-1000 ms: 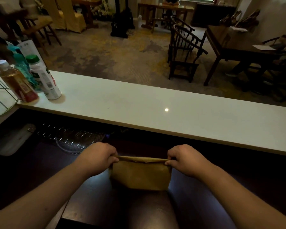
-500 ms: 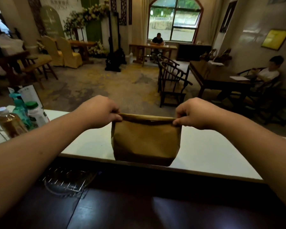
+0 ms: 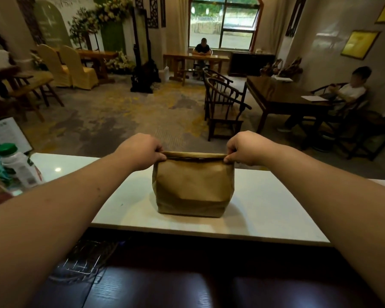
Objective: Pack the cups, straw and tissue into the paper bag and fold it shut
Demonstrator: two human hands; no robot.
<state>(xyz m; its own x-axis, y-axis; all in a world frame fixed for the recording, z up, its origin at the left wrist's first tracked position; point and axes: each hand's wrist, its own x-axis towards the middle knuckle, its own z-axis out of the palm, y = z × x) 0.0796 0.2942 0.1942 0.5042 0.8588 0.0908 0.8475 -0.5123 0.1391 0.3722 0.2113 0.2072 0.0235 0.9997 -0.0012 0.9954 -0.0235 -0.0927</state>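
A brown paper bag [image 3: 192, 187] stands upright on the white counter top [image 3: 265, 210], its top rolled over into a folded strip. My left hand [image 3: 140, 151] pinches the left end of that folded strip. At the strip's right end, my right hand [image 3: 246, 147] pinches it the same way. Both arms stretch forward over the dark lower worktop. The cups, the straw and the tissue are not visible; the bag's inside is hidden.
Bottles [image 3: 20, 167] stand at the counter's left end. A wire rack [image 3: 82, 258] lies on the dark worktop [image 3: 187, 285] below the counter. Beyond the counter are wooden chairs [image 3: 222, 107], tables [image 3: 282, 96] and two seated persons.
The bag rose from the dark lower worktop, passed over the counter edge, and now rests on the white counter top. Both hands kept their grip on the folded top.
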